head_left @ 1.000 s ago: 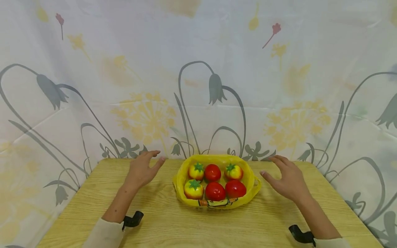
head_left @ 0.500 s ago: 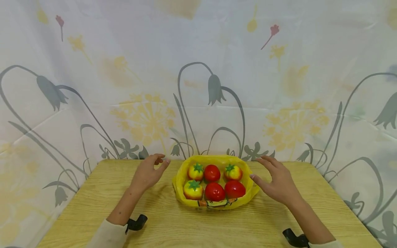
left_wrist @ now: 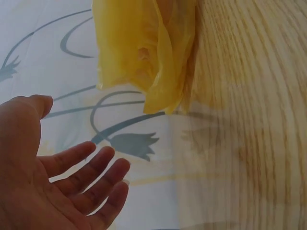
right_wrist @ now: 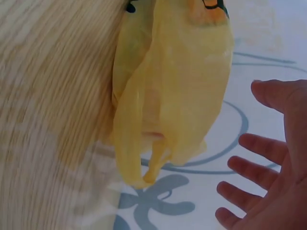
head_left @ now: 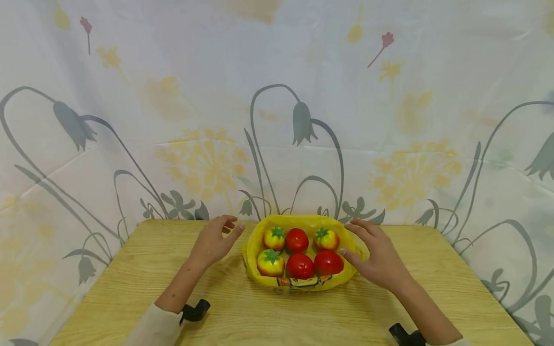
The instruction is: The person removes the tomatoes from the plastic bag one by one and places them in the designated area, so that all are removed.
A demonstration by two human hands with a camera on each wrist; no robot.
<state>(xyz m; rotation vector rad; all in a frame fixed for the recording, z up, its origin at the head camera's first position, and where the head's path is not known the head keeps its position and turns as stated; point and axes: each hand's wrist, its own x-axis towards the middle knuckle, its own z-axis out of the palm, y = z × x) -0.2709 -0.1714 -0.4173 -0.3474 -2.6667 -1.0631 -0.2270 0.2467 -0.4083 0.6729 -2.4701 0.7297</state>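
A yellow plastic bag stands on the table with its mouth spread wide. Inside lie several toy fruits or vegetables: plain red ones such as a round tomato, and yellow-red ones with green leafy tops, like the one at front left. My left hand hovers left of the bag, fingers loosely bent, holding nothing. Over the bag's right edge reaches my right hand, its thumb and fingers spread apart. In the right wrist view the bag's handle loop hangs apart from that hand.
The wood-grain table runs back to a hanging cloth printed with grey and yellow flowers. Black wrist-worn camera mounts stick out from the forearms just past the light sleeves.
Both hands have moved inward toward the bag, the left hand to the right and the right hand to the left. The bag and its contents stay put.
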